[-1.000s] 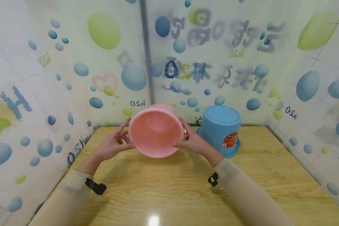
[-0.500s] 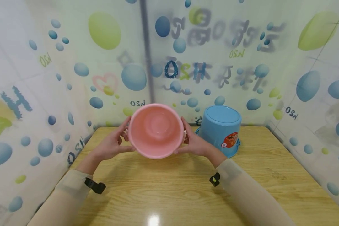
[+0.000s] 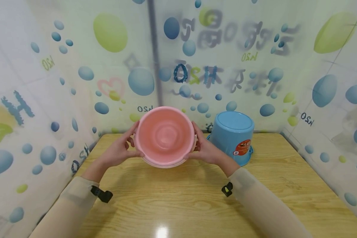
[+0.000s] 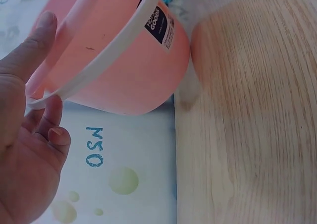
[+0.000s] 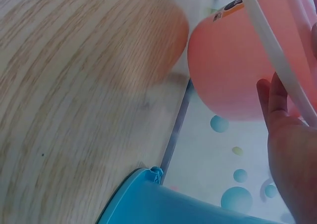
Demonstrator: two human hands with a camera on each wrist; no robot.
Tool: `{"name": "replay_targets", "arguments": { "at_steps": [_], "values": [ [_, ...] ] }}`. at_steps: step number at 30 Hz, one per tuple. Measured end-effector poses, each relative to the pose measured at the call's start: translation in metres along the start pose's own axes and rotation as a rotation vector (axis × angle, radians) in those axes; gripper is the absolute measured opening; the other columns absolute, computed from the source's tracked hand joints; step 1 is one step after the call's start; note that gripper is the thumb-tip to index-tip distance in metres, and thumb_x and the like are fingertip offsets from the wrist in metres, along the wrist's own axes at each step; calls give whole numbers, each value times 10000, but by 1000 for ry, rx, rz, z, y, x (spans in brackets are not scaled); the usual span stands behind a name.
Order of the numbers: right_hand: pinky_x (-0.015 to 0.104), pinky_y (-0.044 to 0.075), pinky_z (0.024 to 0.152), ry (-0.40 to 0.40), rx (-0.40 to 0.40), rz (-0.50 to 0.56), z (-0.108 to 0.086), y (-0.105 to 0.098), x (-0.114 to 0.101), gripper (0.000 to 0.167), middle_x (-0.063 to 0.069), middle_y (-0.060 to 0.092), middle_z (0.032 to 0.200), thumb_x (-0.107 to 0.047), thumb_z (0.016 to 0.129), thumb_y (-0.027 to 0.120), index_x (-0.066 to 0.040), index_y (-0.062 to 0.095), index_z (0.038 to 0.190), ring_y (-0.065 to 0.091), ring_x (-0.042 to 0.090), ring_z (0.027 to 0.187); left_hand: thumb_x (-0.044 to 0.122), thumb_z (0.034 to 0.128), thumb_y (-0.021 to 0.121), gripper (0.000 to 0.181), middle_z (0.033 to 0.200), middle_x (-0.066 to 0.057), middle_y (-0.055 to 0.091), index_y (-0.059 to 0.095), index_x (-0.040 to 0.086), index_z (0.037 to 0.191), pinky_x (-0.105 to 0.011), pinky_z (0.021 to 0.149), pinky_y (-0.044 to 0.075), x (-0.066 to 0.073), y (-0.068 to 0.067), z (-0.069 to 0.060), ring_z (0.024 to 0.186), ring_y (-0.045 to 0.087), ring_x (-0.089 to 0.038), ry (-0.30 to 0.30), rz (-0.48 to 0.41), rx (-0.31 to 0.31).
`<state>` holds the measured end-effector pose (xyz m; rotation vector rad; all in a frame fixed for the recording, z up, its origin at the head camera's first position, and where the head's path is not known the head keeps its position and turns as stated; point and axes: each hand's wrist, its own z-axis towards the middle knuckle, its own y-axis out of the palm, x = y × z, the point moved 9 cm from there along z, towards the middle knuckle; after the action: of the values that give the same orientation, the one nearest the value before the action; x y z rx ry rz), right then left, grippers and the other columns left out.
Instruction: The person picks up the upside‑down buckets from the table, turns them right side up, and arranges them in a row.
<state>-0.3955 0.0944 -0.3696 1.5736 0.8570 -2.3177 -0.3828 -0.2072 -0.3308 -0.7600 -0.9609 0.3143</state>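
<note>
A pink bucket [image 3: 166, 132] is tilted with its mouth towards me, so its round inner bottom shows. My left hand [image 3: 119, 150] grips its rim on the left, thumb at the front and fingers behind. On the right side my right hand [image 3: 206, 148] holds the rim in the same way. A white handle [image 4: 106, 60] hangs around the outside below the rim, and the left wrist view shows fingers of the left hand against it. Also in that view, a dark label [image 4: 158, 28] sits on the bucket's wall. Whether the base touches the table cannot be told.
To the right of the pink bucket, a blue bucket [image 3: 230, 135] with a red sticker stands upside down, close to my right hand. Both are at the back of the wooden table [image 3: 166, 205]. Patterned curtains [image 3: 232, 82] surround the table's back and sides.
The pink bucket has turned in my hands, its mouth tipping upward, so more of the inner bottom shows. Its handle has come into sight under the rim. The blue bucket stays put.
</note>
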Motion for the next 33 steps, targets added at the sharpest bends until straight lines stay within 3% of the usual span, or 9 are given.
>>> {"name": "replay_targets", "arguments": {
  "at_steps": [3,11,18,22,26,29,33],
  "values": [
    [340,647,967,5,6,-1,0,-1,0,1373,123,98,1833,-27,921,884,-390,-148,1752,613,486,1395,178,877,954,1214,1030,-86,612,154,312,1781,-258,707,416,-1,0,1,920,524,-306,-7,-4,1],
    [346,647,980,3,-22,40,-1,1,-6,1429,148,74,1832,11,890,899,-385,-175,1746,599,498,1410,200,841,985,1275,1053,-87,598,134,308,1783,-263,705,414,1,-1,2,911,496,-175,-6,-28,-19],
    [357,669,933,-16,-10,41,0,-2,-9,1394,226,144,1794,41,903,874,-348,-155,1757,677,413,1293,191,876,958,1252,1106,-78,597,107,339,1782,-270,706,414,3,-2,2,928,497,-182,-10,-27,-24],
    [379,675,924,11,18,61,0,-6,-7,1368,153,138,1826,20,910,877,-383,-113,1762,700,376,1256,171,894,940,1218,1197,-88,618,122,331,1782,-266,710,414,3,-4,4,962,518,-180,0,-32,-17],
    [380,670,942,28,44,64,1,-10,-7,1305,61,79,1863,-57,935,880,-380,-67,1772,676,449,1325,161,918,915,1159,1320,-118,638,156,301,1782,-263,718,421,2,-7,7,1016,539,-191,1,-36,-4],
    [380,662,970,26,53,62,1,-12,-8,1257,49,67,1869,-118,954,875,-354,-44,1779,640,494,1379,173,943,894,1108,1420,-135,632,177,294,1779,-304,804,452,0,-8,9,1124,548,-212,-10,-42,7],
    [384,653,990,39,58,52,2,-13,-7,1208,48,70,1869,-155,984,851,-331,-38,1783,641,472,1383,204,980,860,1051,1632,-122,548,183,312,1777,-471,993,529,-3,-7,11,1350,573,-305,-20,-67,14]
  ]
}}
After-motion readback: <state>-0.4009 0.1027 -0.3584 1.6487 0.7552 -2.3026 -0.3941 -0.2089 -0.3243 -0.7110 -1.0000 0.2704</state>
